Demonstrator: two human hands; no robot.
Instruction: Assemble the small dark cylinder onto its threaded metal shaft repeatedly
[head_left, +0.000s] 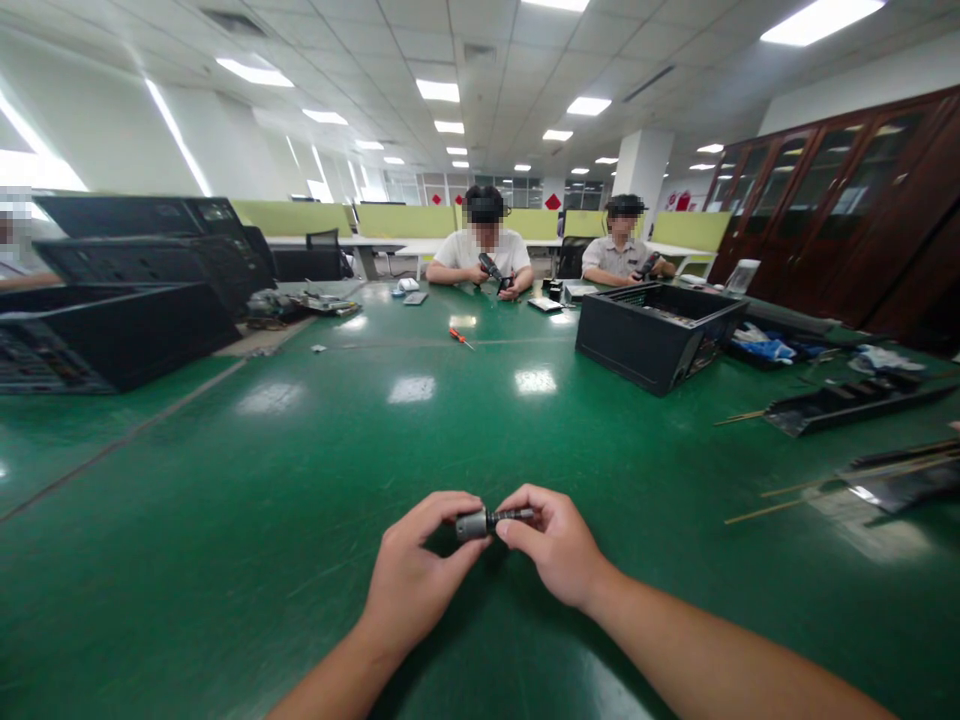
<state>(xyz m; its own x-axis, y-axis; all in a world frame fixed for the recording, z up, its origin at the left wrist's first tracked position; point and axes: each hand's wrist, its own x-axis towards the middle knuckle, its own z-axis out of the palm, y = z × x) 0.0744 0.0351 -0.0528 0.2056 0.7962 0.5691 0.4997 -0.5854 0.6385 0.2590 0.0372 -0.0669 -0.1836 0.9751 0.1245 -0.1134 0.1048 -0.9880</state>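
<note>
Just above the green table, both of my hands hold one small metal part (pixel 472 526). It has a thick grey cylinder at its left end and a thin dark shaft, ridged like a screw or a spring, running right. My left hand (pixel 424 560) pinches the cylinder between thumb and fingers. With thumb and fingertips, my right hand (pixel 559 545) grips the shaft, whose tip shows past the thumb. The part lies roughly level, and the fingers hide some of it. Its exact kind cannot be made out.
The green table (pixel 337 440) reaches forward to two seated people (pixel 480 250) holding dark tools. An orange-handled screwdriver (pixel 457 336) lies mid-table. A black computer case (pixel 630 345) stands right; more dark cases (pixel 165 340) stand left. Thin rods (pixel 795 490) and black trays (pixel 855 400) lie at right.
</note>
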